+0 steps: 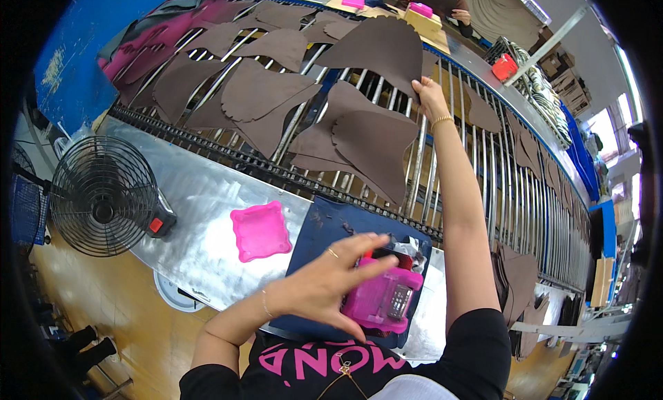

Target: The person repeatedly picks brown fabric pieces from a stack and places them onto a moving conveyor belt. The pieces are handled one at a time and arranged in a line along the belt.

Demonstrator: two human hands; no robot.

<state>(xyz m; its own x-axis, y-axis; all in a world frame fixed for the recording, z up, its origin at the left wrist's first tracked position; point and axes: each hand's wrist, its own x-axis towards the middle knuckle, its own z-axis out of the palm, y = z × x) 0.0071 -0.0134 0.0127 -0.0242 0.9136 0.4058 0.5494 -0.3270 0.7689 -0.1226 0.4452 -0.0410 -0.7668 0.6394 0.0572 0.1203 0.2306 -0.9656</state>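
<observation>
My right hand [431, 100] is stretched out over a roller conveyor and pinches the lower right edge of a dark brown scalloped leather piece [380, 49]. That piece is partly raised and overlaps others. Just below it lie more brown leather pieces [369, 141], stacked on the rollers. Close to my body, my left hand [324, 283] hovers with fingers spread and holds nothing. It is nearest to a bright pink plastic box [369, 305] with a small dark counter-like device [399, 302] on it. The box rests on a dark blue mat [311, 227].
A pink scalloped tray [261, 231] lies on the metal table [186, 186]. At the left stands a black fan [103, 196]. Metal conveyor rods [476, 165] run off to the right, carrying more pieces. Across the conveyor, another person's hands [460, 15] hold a dark piece.
</observation>
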